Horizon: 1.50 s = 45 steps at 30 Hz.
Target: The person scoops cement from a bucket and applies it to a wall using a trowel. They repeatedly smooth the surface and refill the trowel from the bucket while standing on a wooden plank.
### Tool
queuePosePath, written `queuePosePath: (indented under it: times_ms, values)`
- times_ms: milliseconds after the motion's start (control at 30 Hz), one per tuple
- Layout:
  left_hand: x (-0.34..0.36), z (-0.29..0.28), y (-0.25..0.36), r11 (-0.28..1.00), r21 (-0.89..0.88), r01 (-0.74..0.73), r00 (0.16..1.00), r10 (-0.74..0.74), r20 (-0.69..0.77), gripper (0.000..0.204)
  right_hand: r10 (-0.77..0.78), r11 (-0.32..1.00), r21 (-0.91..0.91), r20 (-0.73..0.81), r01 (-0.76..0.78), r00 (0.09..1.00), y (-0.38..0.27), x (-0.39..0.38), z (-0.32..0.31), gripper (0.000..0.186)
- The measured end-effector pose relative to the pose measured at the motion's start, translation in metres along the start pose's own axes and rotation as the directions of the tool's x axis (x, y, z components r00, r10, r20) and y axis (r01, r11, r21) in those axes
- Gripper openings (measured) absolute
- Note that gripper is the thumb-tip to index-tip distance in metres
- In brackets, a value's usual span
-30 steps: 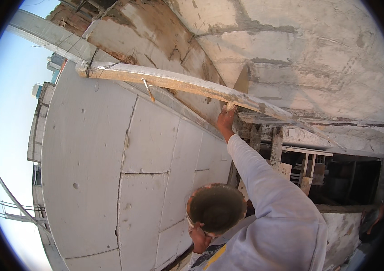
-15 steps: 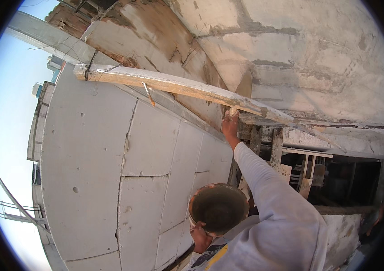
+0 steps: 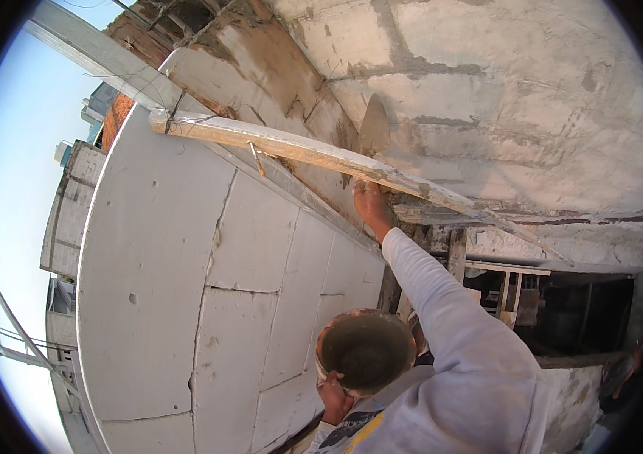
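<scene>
My right hand point(image 3: 371, 203) reaches up, closed around the handle of a trowel. The trowel's pointed blade point(image 3: 374, 127) shows above a wooden beam point(image 3: 321, 155) and lies close to the block wall point(image 3: 458, 98); the beam hides part of the tool. Low in the view, my left hand point(image 3: 333, 397) is closed on the edge of a round bucket point(image 3: 320, 349), which is tilted so its dark inside shows. Any mortar inside cannot be clearly made out.
A pale panel-like block surface point(image 3: 147, 265) stands at left. A nail-like metal piece point(image 3: 256, 157) sticks out of the beam, with wire point(image 3: 174, 110) tied round its far end. At right lies a dark opening point(image 3: 579, 310) with wooden slats point(image 3: 514, 291).
My right hand and the trowel have moved left, and the blade has swung farther up past the beam along the wall. My left hand keeps hold of the bucket. The view has shifted slightly.
</scene>
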<state>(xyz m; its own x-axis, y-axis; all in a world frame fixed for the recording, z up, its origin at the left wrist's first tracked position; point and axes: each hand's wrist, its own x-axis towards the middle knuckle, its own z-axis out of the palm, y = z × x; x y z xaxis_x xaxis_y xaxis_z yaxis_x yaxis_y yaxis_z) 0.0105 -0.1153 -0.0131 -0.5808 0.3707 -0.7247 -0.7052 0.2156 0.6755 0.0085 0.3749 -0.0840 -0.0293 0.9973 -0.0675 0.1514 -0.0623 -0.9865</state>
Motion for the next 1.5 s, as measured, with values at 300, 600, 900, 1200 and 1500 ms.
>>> queuePosePath:
  times_ms: [300, 600, 900, 1200, 1500]
  values:
    - [-0.025, 0.047, 0.016, 0.986, 0.164, -0.041, 0.995, 0.025, 0.100, 0.023, 0.086, 0.961, 0.262, 0.037, -0.093, 0.996, 0.124, -0.034, -0.075, 0.073]
    - [0.039, 0.049, -0.030, 0.673, 0.672, -0.309, 0.913, 0.012, 0.407, 0.011, 0.507, 0.645, -0.595, -0.138, -0.481, 0.851, 0.209, -0.427, -0.346, 0.065]
    - [0.107, 0.124, -0.095, 0.648, 0.732, -0.209, 0.859, -0.235, 0.454, 0.042, 0.681, 0.263, 0.016, -0.711, -0.965, 0.174, 0.224, -0.800, -0.381, 0.050]
    - [0.157, 0.135, -0.154, 0.261, 0.551, -0.792, 0.427, -0.407, 0.807, 0.040, 0.614, 0.354, 0.388, -0.782, -0.851, -0.101, 0.214, -0.862, -0.297, 0.045]
    - [0.126, 0.161, -0.208, 0.249, 0.257, -0.934, 0.061, -0.597, 0.800, 0.042, 0.535, 0.333, 0.478, -0.806, -0.813, -0.255, 0.250, -0.921, -0.286, 0.049]
